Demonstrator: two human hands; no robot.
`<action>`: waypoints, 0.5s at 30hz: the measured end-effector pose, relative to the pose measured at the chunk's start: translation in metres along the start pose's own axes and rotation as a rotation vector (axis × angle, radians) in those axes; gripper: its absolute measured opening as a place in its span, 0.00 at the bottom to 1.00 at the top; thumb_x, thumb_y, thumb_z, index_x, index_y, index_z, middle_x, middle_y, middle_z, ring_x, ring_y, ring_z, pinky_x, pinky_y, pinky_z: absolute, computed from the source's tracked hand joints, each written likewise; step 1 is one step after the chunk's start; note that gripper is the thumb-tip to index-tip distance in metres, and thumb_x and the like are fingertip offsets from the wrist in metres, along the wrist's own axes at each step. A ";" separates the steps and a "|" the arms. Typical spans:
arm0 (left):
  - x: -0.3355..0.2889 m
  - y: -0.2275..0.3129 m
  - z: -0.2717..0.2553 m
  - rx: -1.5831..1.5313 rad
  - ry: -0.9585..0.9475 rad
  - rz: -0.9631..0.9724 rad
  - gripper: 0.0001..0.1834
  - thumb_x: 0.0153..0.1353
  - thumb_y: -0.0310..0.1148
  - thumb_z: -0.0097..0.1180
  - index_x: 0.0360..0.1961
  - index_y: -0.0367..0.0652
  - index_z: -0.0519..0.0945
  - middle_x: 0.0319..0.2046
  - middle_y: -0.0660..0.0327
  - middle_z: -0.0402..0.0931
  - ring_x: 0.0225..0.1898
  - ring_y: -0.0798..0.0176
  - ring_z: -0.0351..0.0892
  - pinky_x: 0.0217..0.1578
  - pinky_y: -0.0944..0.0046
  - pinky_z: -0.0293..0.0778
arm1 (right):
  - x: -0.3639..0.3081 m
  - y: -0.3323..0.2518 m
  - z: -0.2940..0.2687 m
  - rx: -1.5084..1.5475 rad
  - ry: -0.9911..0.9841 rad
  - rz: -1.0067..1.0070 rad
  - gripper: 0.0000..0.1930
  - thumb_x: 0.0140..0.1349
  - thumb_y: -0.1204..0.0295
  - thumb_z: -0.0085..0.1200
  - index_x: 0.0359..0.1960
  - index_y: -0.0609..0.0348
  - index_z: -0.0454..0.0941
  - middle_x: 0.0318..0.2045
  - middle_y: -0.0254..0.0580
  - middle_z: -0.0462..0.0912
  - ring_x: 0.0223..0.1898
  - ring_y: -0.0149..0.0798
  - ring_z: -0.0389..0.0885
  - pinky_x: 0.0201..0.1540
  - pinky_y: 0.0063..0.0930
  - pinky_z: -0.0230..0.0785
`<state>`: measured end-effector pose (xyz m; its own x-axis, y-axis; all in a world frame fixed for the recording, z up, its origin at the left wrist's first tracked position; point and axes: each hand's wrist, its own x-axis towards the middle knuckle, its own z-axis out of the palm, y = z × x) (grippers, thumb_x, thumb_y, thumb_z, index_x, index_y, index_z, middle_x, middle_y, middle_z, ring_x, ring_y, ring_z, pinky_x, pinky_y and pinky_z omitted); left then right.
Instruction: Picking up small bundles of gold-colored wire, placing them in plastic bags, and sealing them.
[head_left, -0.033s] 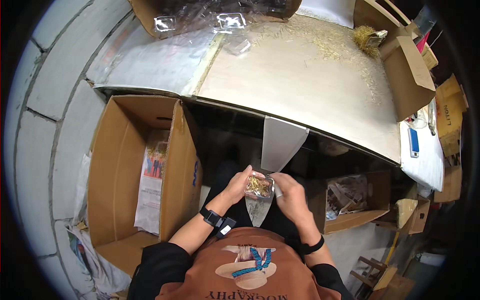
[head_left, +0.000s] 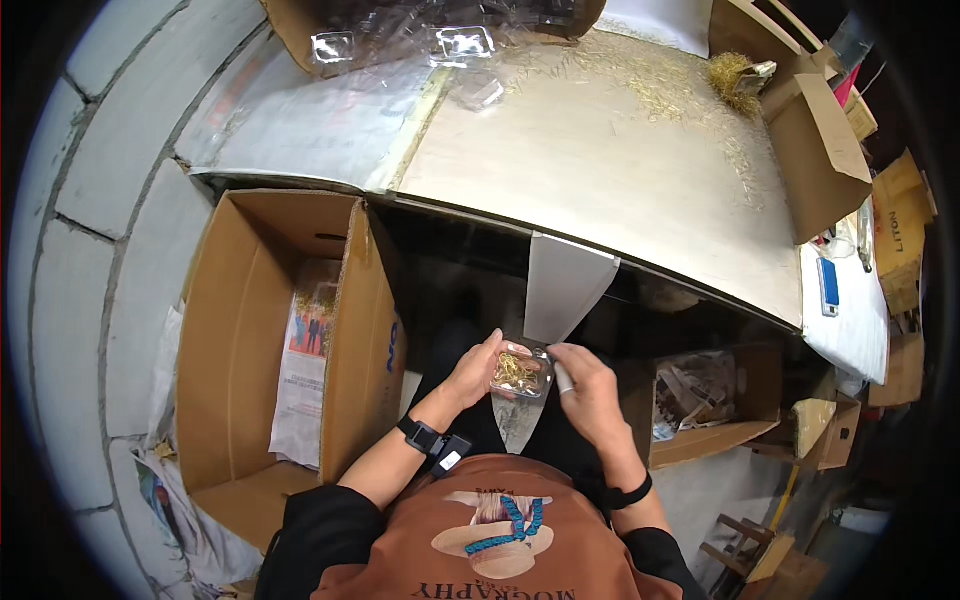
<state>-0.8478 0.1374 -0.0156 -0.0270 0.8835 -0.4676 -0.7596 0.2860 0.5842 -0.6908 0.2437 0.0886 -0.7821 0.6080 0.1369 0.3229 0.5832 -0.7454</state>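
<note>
A small clear plastic box [head_left: 537,388] with thin golden-yellow strands inside is held in front of me, above my lap. My left hand [head_left: 472,374] grips its left side, thumb along the upper edge. At the box's right edge are the curled fingers of my right hand [head_left: 590,388], with something pale on one finger. The fingertips touch the rim near the upper right corner. Whether the lid is fully pressed down cannot be made out.
To my left stands a tall open cardboard box [head_left: 245,350] with printed paper inside. Ahead is a pale worktop [head_left: 590,160] with scattered golden strands, a strand clump [head_left: 733,82] and a carton of clear boxes [head_left: 460,42]. Another cardboard box [head_left: 715,440] sits low at right.
My right hand has shifted slightly at the box's right edge, and its fingers sit a little differently. My left hand keeps its hold on the box.
</note>
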 end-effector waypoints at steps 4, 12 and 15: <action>-0.015 0.028 0.019 -0.155 -0.263 0.041 0.30 0.70 0.51 0.28 0.55 0.34 0.68 0.48 0.50 0.74 0.46 0.58 0.79 0.37 0.58 0.82 | 0.005 -0.003 -0.015 -0.041 0.092 -0.037 0.14 0.52 0.82 0.54 0.43 0.63 0.76 0.39 0.50 0.80 0.41 0.52 0.79 0.43 0.36 0.73; -0.036 0.068 0.055 -0.102 -0.288 0.149 0.20 0.69 0.38 0.38 0.53 0.33 0.68 0.46 0.52 0.75 0.43 0.57 0.80 0.35 0.56 0.83 | 0.025 -0.020 -0.015 -0.104 0.099 -0.152 0.22 0.44 0.83 0.56 0.45 0.57 0.77 0.44 0.46 0.79 0.45 0.47 0.78 0.46 0.36 0.72; -0.029 0.066 0.061 -0.078 -0.180 0.165 0.19 0.70 0.40 0.38 0.50 0.35 0.70 0.40 0.55 0.77 0.38 0.59 0.81 0.30 0.58 0.83 | 0.032 -0.023 -0.019 -0.260 -0.007 -0.343 0.26 0.41 0.81 0.57 0.49 0.54 0.76 0.51 0.44 0.75 0.53 0.49 0.73 0.53 0.39 0.68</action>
<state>-0.8579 0.1533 0.0774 -0.0438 0.9698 -0.2400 -0.8024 0.1089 0.5868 -0.7133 0.2602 0.1230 -0.8710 0.3519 0.3429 0.1662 0.8677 -0.4684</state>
